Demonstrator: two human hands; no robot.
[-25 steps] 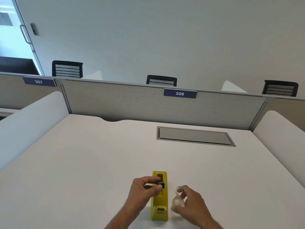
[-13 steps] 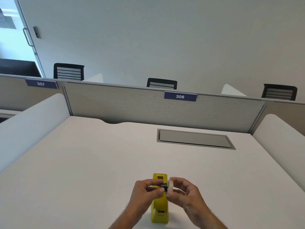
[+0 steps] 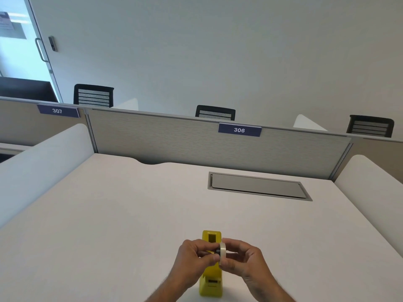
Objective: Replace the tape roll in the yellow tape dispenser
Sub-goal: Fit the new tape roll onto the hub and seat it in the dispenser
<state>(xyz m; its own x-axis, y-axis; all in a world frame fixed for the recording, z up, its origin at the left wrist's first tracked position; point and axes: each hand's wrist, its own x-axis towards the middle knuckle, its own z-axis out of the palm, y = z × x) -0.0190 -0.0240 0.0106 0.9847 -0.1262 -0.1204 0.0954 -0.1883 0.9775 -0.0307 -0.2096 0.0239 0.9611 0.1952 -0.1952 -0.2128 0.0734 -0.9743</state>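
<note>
my left hand (image 3: 195, 255) pinches the black spindle (image 3: 217, 251), my right hand (image 3: 244, 259) grips the clear tape roll (image 3: 222, 253) against it, both above the yellow tape dispenser (image 3: 211, 282) standing on the bench (image 3: 109, 225) w/ its slot empty.

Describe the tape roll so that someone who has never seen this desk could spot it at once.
Start at the white desk below the 306 sign and come to its near edge, where the yellow tape dispenser stands. Just above it two hands meet; the tape roll is the pale, translucent ring pinched in the right hand, edge-on, against the small black hub the left hand holds.
</note>
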